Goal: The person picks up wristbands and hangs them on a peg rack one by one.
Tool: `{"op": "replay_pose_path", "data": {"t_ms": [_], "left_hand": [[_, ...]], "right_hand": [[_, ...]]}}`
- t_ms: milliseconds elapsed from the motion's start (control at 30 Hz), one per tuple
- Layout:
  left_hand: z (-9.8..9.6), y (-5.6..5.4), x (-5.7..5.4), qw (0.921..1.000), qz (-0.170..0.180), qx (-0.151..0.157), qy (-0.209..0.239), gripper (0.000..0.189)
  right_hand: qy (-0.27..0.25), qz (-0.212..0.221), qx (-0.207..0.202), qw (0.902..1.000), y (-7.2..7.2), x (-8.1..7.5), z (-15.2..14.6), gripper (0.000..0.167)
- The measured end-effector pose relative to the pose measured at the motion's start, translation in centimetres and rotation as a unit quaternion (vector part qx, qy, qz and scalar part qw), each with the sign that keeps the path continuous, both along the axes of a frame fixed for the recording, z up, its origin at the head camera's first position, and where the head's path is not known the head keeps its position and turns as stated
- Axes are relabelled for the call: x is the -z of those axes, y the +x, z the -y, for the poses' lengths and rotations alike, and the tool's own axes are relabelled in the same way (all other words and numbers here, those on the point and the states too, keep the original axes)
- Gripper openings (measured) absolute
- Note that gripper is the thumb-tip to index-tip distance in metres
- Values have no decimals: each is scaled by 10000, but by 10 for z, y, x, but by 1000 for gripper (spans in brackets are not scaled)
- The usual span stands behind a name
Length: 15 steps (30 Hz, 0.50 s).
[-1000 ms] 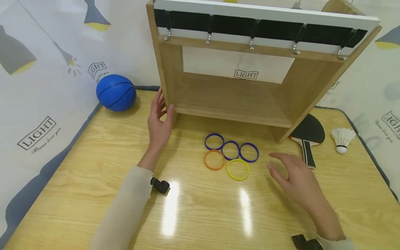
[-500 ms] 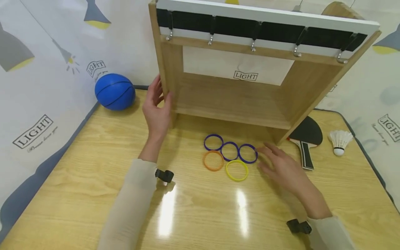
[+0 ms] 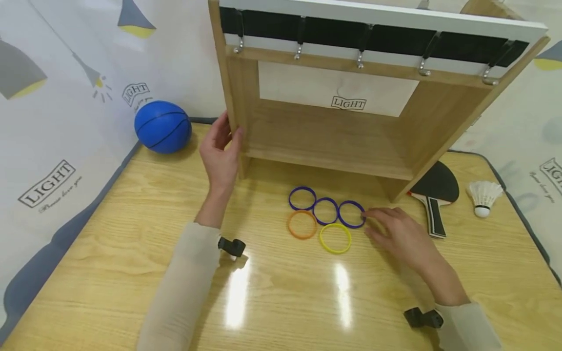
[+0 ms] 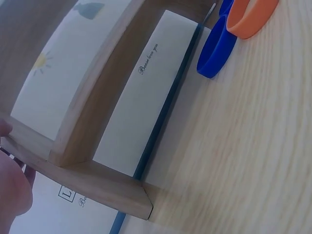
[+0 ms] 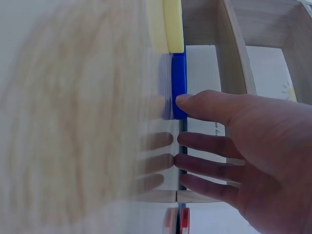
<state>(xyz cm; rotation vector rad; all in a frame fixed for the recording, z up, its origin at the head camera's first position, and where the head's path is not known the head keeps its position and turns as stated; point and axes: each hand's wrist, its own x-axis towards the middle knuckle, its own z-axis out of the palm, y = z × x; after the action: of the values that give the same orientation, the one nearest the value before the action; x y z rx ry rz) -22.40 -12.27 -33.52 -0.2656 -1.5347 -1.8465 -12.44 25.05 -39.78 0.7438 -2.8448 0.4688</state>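
A wooden rack (image 3: 333, 139) with a row of metal hooks along its top stands on the table. My left hand (image 3: 221, 161) holds its left side panel, thumb at the front edge and fingers around the outer side. In front of the rack lie three blue wristbands, an orange one (image 4: 251, 27) and a yellow one (image 5: 174, 24). At the rightmost blue wristband (image 5: 179, 83) is my right hand (image 3: 406, 239), one fingertip against the band's edge. Its other fingers stay extended beside it in the right wrist view.
Left of the rack sits a blue basketball (image 3: 163, 127). A black table tennis paddle (image 3: 436, 183) lies by the rack's right foot, with a white shuttlecock (image 3: 484, 195) farther right. Printed cloth (image 3: 88, 146) encloses the table's back and sides.
My right hand has moved left to the edge of the rightmost blue wristband. My left hand has slid slightly up the panel. The wristbands lie as before.
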Motion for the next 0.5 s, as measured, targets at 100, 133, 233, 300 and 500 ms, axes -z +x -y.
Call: {"op": "replay_pose_path", "data": {"t_ms": [100,133,233,300,500], "left_hand": [[0,0,0,9999,47,35,124,38],[0,0,0,9999,58,32,119,37],[0,0,-1,9998,119,8,166,38],[0,1,0,9998,111,-43,147,38],[4,-13,15,9998,2,-82,198,38]], "right_hand": [[-21,-121,-36,9999,-1,1,1,33],[-37,-152,-48,9999,-1,1,2,33],[-65,-236,-108,9996,-3,2,3,29],[-89,-230,-173,9995,-5,2,4,26],[-228,-367,-280,9987,-10,0,7,19]]}}
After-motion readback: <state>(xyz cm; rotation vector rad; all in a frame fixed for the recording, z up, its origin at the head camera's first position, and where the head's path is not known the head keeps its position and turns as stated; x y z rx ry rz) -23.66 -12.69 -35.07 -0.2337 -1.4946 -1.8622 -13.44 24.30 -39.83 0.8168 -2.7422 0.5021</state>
